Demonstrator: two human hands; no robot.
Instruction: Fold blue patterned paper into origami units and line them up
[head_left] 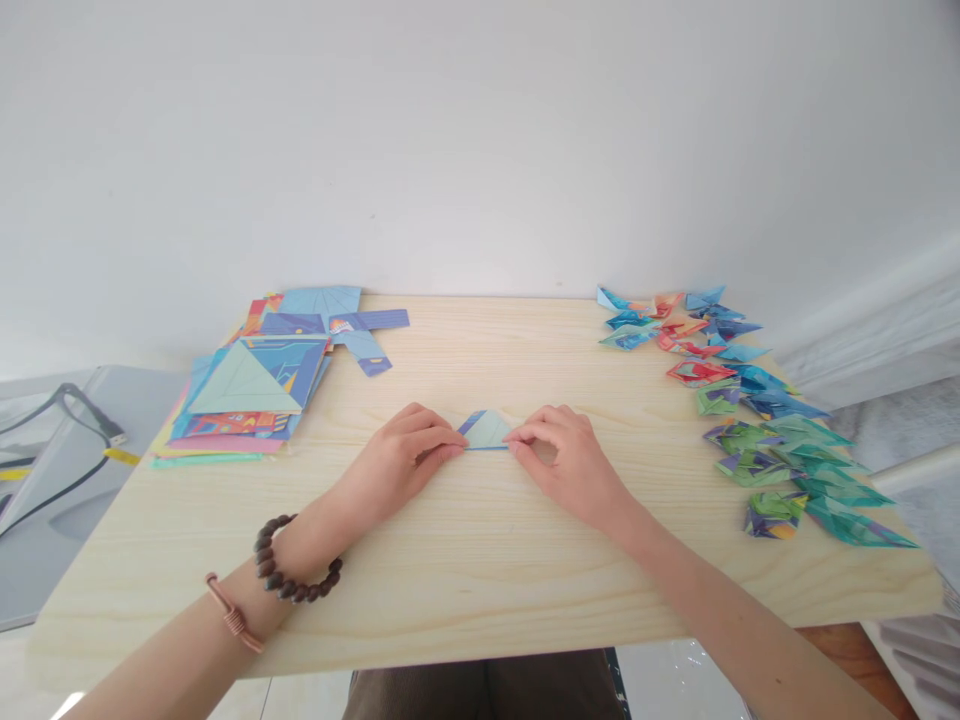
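A small folded piece of paper [489, 430], pale green with a purple-blue strip and a blue lower edge, lies at the middle of the wooden table [480, 560]. My left hand [409, 450] pinches its left corner between thumb and fingers. On the other side, my right hand [562, 455] grips the right corner the same way. Fingertips of both hands cover the paper's ends. A dark bead bracelet [289, 575] and a copper-coloured bangle [234, 620] are on my left wrist.
Stacked colourful paper sheets [247, 380] lie at the left, with cut or folded strips [367, 345] beside them. Several folded paper shapes [757, 440] line the right side. A white wall [480, 150] rises behind the table. A black cable [82, 400] lies beyond the left edge.
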